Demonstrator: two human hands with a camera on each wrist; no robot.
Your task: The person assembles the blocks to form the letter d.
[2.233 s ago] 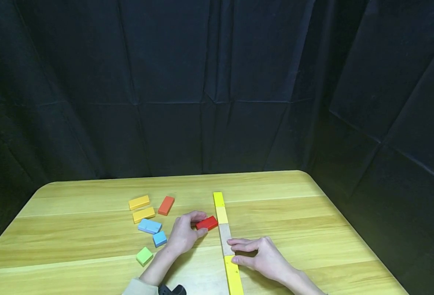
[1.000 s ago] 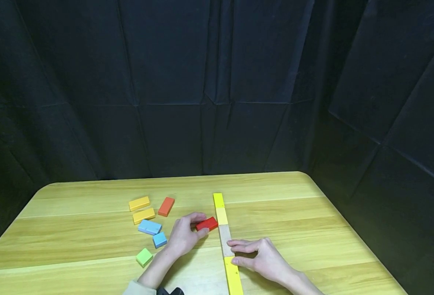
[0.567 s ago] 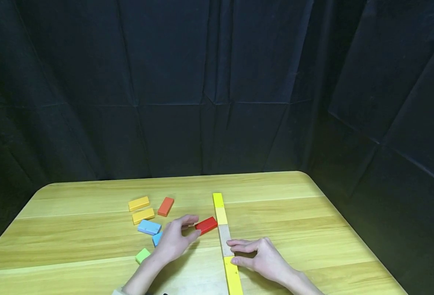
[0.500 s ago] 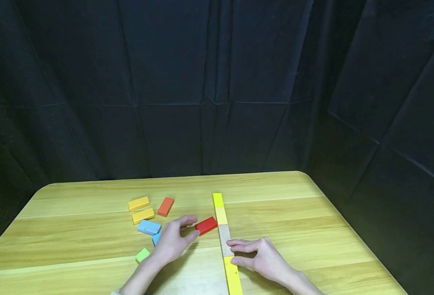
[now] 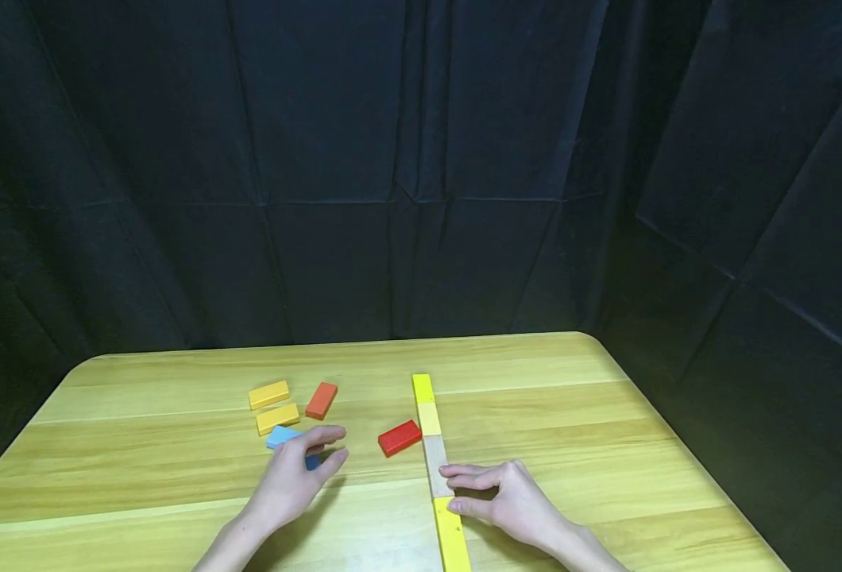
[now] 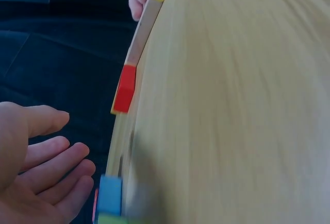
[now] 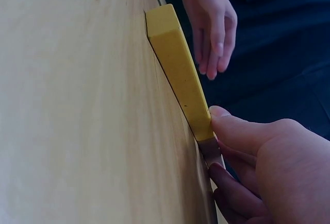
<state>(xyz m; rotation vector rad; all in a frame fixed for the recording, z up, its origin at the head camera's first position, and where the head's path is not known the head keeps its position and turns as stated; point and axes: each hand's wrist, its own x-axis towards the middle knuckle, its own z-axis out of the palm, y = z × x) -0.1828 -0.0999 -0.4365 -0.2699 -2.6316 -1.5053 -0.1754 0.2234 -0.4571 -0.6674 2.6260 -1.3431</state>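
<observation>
Between left hand [image 5: 287, 483] and right hand [image 5: 517, 504]: red block [image 5: 399, 438].

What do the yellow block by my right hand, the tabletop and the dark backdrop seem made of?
Yellow block: probably painted wood, smooth and evenly coated with a small dark speck; plastic is possible.
Tabletop: wood or wood-look laminate, smooth with grain streaks.
Dark backdrop: likely fabric, matte, from its folds and creases.
</observation>
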